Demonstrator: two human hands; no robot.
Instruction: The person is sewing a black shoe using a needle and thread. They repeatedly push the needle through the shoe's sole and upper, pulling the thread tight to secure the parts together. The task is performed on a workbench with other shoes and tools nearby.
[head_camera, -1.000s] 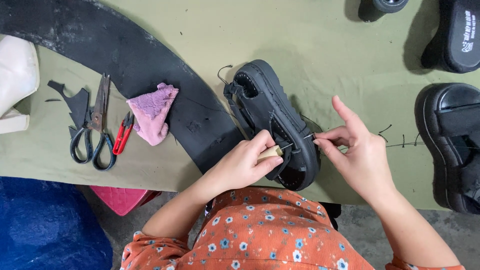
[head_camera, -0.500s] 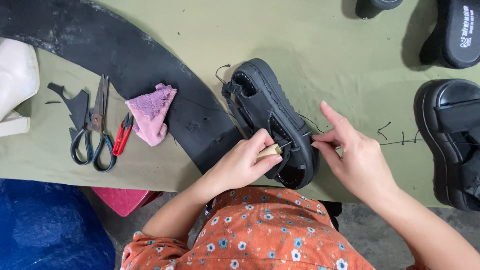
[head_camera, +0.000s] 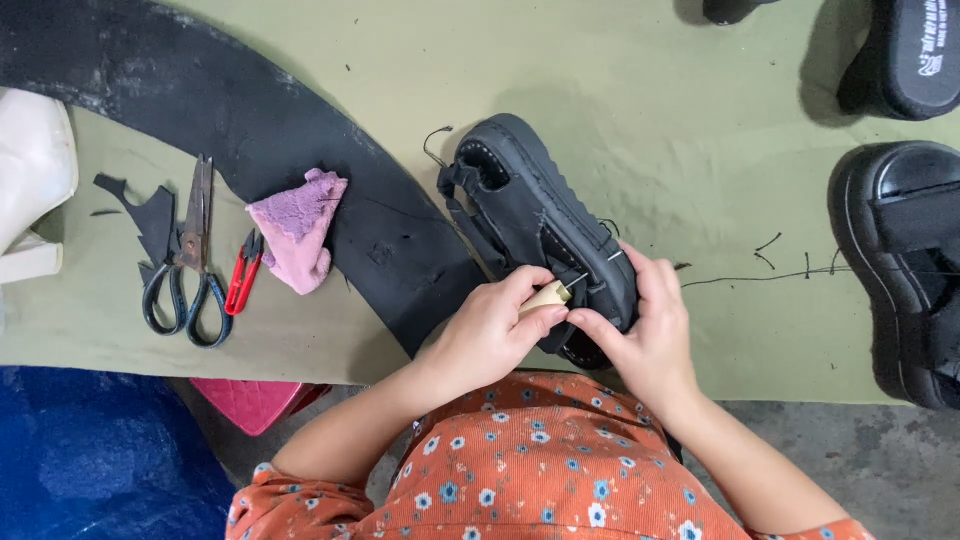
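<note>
Right hand (head_camera: 648, 335) now on black sandal (head_camera: 545, 225), awl (head_camera: 550, 296) seemingly inserted

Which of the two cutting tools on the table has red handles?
The small snips, lying right of the larger black-handled scissors and left of the pink cloth.

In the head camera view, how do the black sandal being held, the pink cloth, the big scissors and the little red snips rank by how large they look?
1. black sandal, gripped by the left hand and right hand
2. big scissors: longer than the cloth, though slimmer
3. pink cloth, close to the scissors overall, so unsure
4. red snips, clearly smallest
</note>
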